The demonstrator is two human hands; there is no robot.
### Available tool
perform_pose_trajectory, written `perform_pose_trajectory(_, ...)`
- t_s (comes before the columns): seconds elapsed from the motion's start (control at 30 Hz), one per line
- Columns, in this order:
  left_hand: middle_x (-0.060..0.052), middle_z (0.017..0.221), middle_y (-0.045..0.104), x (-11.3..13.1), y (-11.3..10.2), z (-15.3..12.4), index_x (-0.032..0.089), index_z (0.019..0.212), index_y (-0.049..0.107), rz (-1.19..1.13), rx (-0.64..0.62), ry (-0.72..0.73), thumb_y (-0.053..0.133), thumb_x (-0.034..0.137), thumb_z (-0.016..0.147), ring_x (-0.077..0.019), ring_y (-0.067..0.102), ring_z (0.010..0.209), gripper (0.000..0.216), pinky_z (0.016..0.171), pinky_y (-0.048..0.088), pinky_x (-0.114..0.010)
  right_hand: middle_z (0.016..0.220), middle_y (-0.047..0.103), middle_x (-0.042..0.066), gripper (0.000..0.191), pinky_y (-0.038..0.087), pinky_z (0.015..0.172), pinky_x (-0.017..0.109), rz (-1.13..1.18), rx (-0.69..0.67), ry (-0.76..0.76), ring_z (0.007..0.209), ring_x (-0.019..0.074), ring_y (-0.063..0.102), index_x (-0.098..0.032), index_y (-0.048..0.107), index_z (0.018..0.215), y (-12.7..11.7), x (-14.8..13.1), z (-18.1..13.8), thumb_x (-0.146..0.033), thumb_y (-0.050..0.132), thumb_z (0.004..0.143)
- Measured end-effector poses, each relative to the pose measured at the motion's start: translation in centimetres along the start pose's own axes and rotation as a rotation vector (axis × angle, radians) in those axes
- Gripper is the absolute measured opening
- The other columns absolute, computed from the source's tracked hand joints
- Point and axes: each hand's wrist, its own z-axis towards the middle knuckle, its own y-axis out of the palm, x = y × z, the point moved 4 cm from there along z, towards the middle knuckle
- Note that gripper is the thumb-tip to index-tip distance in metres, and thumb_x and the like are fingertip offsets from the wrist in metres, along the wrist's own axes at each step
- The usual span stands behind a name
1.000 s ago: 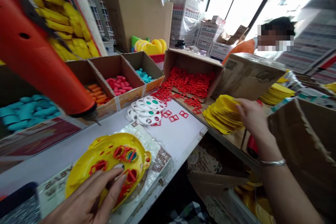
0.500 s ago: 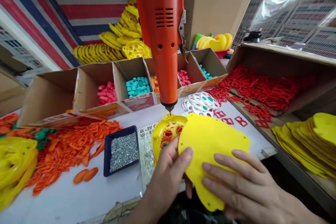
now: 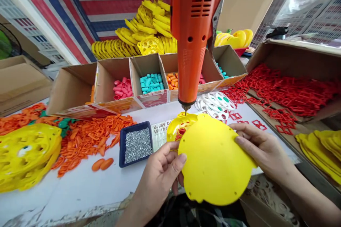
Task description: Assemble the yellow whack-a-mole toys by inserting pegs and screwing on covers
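Screw tray [image 3: 122,145] left of plastic disc [image 3: 213,159]

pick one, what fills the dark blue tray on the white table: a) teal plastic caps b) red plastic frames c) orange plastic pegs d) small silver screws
d, the dark blue tray holds a heap of small silver screws and no coloured plastic parts.
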Motion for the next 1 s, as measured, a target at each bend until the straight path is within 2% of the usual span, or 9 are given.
perform_pose_trajectory(0.17, -0.005, 0.09, 0.066, 0.0, -0.3, -0.5, 0.016, 0.12, 0.058, -0.003, 0.014, 0.041, 0.067, 0.047, 0.087, -0.01, 0.055, 0.06, 0.046, 0.046, 0.048, -0.017, 0.072, 0.058, -0.002, 0.025, 0.044, 0.049, 0.017, 0.244, 0.025, 0.029, 0.056, 0.0107, 0.054, -0.031, 0.053, 0.118, 1.9, 0.5, -0.3, -0.043, 0.057, 0.096)
perform_pose_trajectory(0.27, -0.001, 0.087, 0.065, 0.9, -0.7, -1.1, 0.02, 0.118, 0.061, 0.097, 0.063, 0.087, 0.062, 0.044, 0.091, -0.0084, 0.051, 0.058, 0.036, 0.052, 0.049, -0.019, 0.092, 0.061, 0.001, 0.029, 0.048, 0.055, 0.02, 0.144, 0.017, -0.101, 0.064, 0.0115, 0.057, -0.034, 0.052, 0.123, 1.3, -0.5, -0.4, -0.042, 0.057, 0.096)
perform_pose_trajectory(0.33, -0.001, 0.091, 0.067, 2.0, -0.4, -1.4, 0.023, 0.116, 0.063, 0.27, -0.03, 0.123, 0.058, 0.041, 0.094, -0.0125, 0.059, 0.071, 0.029, 0.064, 0.051, -0.022, 0.103, 0.06, 0.004, 0.037, 0.048, 0.056, 0.02, -0.017, 0.022, -0.23, 0.066, 0.0114, 0.055, -0.033, 0.052, 0.129, -0.1, -2.0, -0.5, -0.042, 0.059, 0.094)
perform_pose_trajectory(0.43, -0.001, 0.097, 0.069, 3.5, 0.7, -1.8, 0.025, 0.105, 0.068, 0.576, -0.214, 0.181, 0.057, 0.037, 0.094, -0.0186, 0.062, 0.09, 0.02, 0.08, 0.049, -0.027, 0.093, 0.064, 0.002, 0.031, 0.046, 0.054, 0.02, -0.213, -0.243, -0.293, 0.065, 0.012, 0.055, -0.031, 0.061, 0.122, -0.9, -4.0, -0.8, -0.04, 0.063, 0.092)
perform_pose_trajectory(0.53, -0.001, 0.102, 0.069, 3.7, 1.2, -1.7, 0.026, 0.112, 0.066, 0.548, -0.235, 0.175, 0.059, 0.041, 0.093, -0.0187, 0.063, 0.092, 0.025, 0.08, 0.049, -0.027, 0.077, 0.066, 0.001, 0.014, 0.046, 0.054, 0.019, -0.204, -0.467, -0.132, 0.064, 0.0131, 0.06, -0.025, 0.069, 0.093, -0.7, -3.9, -1.4, -0.039, 0.065, 0.091)
perform_pose_trajectory(0.63, -0.002, 0.107, 0.068, 2.4, 0.5, -1.8, 0.027, 0.121, 0.06, 0.353, -0.06, 0.135, 0.058, 0.046, 0.094, -0.0169, 0.062, 0.09, 0.033, 0.075, 0.049, -0.025, 0.072, 0.067, 0.003, 0.026, 0.047, 0.048, 0.019, 0.069, -0.26, 0.135, 0.057, 0.0137, 0.061, -0.023, 0.068, 0.089, -0.7, -1.6, -1.7, -0.048, 0.062, 0.091)
perform_pose_trajectory(0.77, 0.0, 0.068, 0.06, 0.0, -0.1, -2.3, 0.02, 0.078, 0.06, 0.307, 0.027, 0.043, 0.057, 0.048, 0.092, -0.0116, 0.049, 0.056, 0.032, 0.053, 0.04, -0.023, 0.081, 0.072, 0.006, 0.032, 0.053, 0.052, 0.024, 0.356, -0.067, 0.346, 0.062, 0.018, 0.067, -0.023, 0.068, 0.096, 0.5, 1.6, -2.4, -0.053, 0.064, 0.088)
perform_pose_trajectory(0.87, 0.003, 0.056, 0.05, 0.1, -0.5, -2.1, 0.021, 0.065, 0.05, 0.289, 0.106, 0.05, 0.057, 0.046, 0.091, -0.0094, 0.037, 0.046, 0.036, 0.045, 0.032, -0.023, 0.078, 0.068, 0.005, 0.034, 0.051, 0.053, 0.024, 0.277, -0.01, 0.281, 0.065, 0.0178, 0.065, -0.021, 0.067, 0.105, 1.1, 1.7, -2.1, -0.05, 0.062, 0.089)
perform_pose_trajectory(1.0, 0.005, 0.052, 0.039, 2.0, -1.3, -0.4, 0.021, 0.059, 0.042, 0.421, 0.177, 0.163, 0.055, 0.04, 0.089, -0.0098, 0.034, 0.049, 0.038, 0.048, 0.028, -0.023, 0.063, 0.048, -0.002, 0.041, 0.036, 0.045, 0.021, -0.068, -0.014, 0.068, 0.053, 0.0117, 0.047, -0.017, 0.061, 0.124, 1.1, 0.1, -0.1, -0.041, 0.057, 0.092)
